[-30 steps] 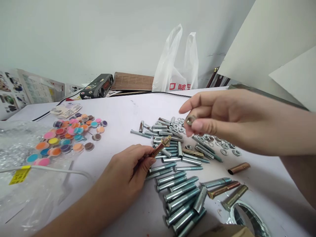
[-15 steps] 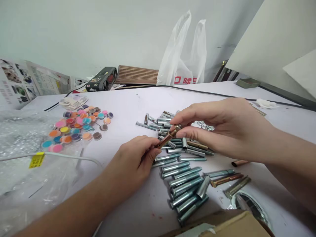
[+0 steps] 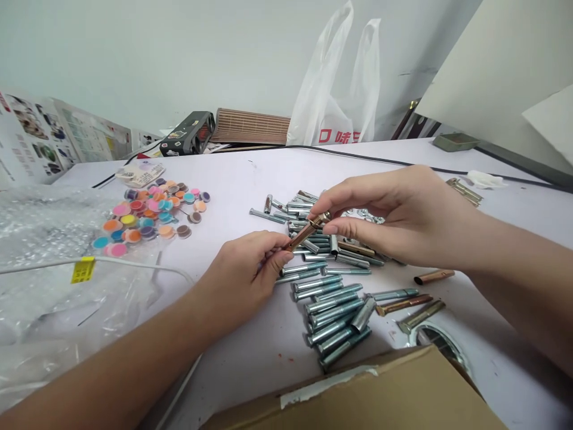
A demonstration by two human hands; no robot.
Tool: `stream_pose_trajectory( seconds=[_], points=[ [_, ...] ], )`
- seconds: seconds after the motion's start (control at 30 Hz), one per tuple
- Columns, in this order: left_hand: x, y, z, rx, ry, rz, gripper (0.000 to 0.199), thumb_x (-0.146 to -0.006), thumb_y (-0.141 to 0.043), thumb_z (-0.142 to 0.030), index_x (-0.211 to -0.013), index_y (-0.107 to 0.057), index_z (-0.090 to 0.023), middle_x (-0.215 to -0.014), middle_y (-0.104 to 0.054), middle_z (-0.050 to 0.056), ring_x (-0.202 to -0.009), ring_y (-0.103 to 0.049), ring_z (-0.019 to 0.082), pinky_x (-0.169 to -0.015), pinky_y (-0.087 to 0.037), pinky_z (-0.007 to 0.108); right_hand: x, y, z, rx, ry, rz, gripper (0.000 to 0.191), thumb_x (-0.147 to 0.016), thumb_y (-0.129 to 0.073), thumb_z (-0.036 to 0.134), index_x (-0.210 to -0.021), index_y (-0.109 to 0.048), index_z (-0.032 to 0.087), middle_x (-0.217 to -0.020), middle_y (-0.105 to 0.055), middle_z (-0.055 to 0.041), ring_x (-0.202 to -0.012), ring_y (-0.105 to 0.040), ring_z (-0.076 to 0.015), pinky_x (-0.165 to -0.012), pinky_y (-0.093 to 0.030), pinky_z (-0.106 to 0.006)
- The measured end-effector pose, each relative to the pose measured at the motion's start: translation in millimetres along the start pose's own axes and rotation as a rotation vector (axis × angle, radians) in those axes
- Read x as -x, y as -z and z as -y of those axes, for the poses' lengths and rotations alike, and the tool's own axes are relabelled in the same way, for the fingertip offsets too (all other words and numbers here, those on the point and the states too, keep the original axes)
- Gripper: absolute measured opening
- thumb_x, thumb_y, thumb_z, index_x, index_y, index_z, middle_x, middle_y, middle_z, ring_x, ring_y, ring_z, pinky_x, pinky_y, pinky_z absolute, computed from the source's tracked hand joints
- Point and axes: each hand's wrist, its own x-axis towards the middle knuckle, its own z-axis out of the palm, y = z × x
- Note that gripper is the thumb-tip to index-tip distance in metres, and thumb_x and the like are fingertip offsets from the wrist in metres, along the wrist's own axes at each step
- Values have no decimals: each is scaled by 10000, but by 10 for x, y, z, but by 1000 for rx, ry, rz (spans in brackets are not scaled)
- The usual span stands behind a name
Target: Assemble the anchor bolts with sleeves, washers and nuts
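Observation:
A copper-coloured sleeve anchor (image 3: 302, 235) is held slantwise between both hands above the loose hardware. My left hand (image 3: 248, 263) pinches its lower sleeve end between thumb and fingertips. At the upper, threaded end, the thumb and index finger of my right hand (image 3: 398, 218) close around the nut and washer. Below them lies a row of silver bolts (image 3: 335, 313), with a loose silver sleeve (image 3: 364, 315) at its right side. More bolts and metal sleeves (image 3: 308, 210) are heaped behind the hands. A copper sleeve (image 3: 434, 277) rests under my right wrist.
An open cardboard box (image 3: 367, 397) stands at the near edge, beside a round metal-rimmed item (image 3: 443, 340). To the left are colourful discs (image 3: 147, 215), clear plastic wrap (image 3: 45, 239) and a white cable (image 3: 147, 263). A white plastic bag (image 3: 331, 101) stands at the back.
The view has shifted, so more of the cardboard box and the copper sleeve shows. Both hands keep their grip on the sleeve anchor, with little visible movement.

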Motion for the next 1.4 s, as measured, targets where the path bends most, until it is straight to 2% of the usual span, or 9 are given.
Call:
stream_pose_trajectory(
  seconds=[0.23,0.47,0.6,0.7,0.8,0.9,1.07,1.23,1.4],
  points=[
    [4,6,30,-33,-27,-25,155,-972,-541,-168,-1020,-684,-202,-838,-668,-63,-699,-552,60,-652,-410,173,45,9,-92,118,-14,-43,115,-1063,-638,260,-990,-692,190,-922,-621,1,-758,-608,-274,-691,-453,-342],
    [9,-4,43,-55,-79,-64,144,-971,-549,-153,-1021,-680,-186,-855,-666,-49,-783,-598,55,-712,-436,157,4,-33,-71,419,97,12,560,-1267,-438,467,-797,-559,187,-711,-505,-5,-591,-526,-258,-557,-320,-320],
    [7,-8,30,-52,-86,-75,133,-967,-563,-154,-1018,-682,-181,-854,-671,-46,-783,-604,55,-723,-445,153,64,-81,-124,395,86,-29,759,-1301,-279,617,-677,-408,204,-590,-386,25,-474,-404,-227,-507,-231,-324],
    [7,-3,32,-53,-80,-83,138,-966,-570,-161,-1043,-684,-172,-847,-673,-40,-769,-605,59,-720,-451,154,115,-61,-126,293,-13,-52,606,-1242,-434,559,-768,-541,196,-661,-476,26,-512,-479,-230,-509,-297,-317],
    [8,-2,40,-52,-80,-83,143,-971,-568,-166,-1055,-684,-167,-867,-685,-37,-788,-611,63,-748,-455,154,108,-29,-59,238,-34,-22,221,-1088,-605,392,-1138,-628,178,-942,-597,-12,-749,-611,-285,-599,-427,-313],
    [7,-5,42,-62,-83,-79,157,-971,-565,-164,-1069,-688,-163,-890,-695,-33,-809,-616,68,-775,-454,158,58,-38,-11,236,67,15,97,-1033,-566,245,-1092,-623,193,-959,-600,-9,-770,-613,-283,-678,-440,-318],
    [12,-2,30,-86,-81,-92,144,-969,-561,-155,-1046,-683,-159,-898,-701,-13,-817,-625,95,-782,-470,192,42,-83,-45,301,13,-38,367,-1128,-527,344,-787,-550,211,-685,-507,32,-548,-514,-243,-523,-307,-323],
    [21,-7,42,-147,-76,-133,154,-974,-551,-162,-1064,-676,-156,-948,-709,15,-868,-637,132,-819,-486,244,43,-93,-20,267,23,-41,112,-1010,-580,291,-1080,-621,214,-964,-602,-7,-804,-616,-298,-697,-444,-352],
    [25,-4,45,-209,-115,-164,164,-985,-537,-151,-1064,-680,-132,-966,-709,31,-926,-635,141,-869,-481,253,28,-129,-29,317,33,-62,231,-1037,-563,273,-814,-588,216,-704,-532,29,-580,-536,-254,-544,-340,-354]
  ],
)
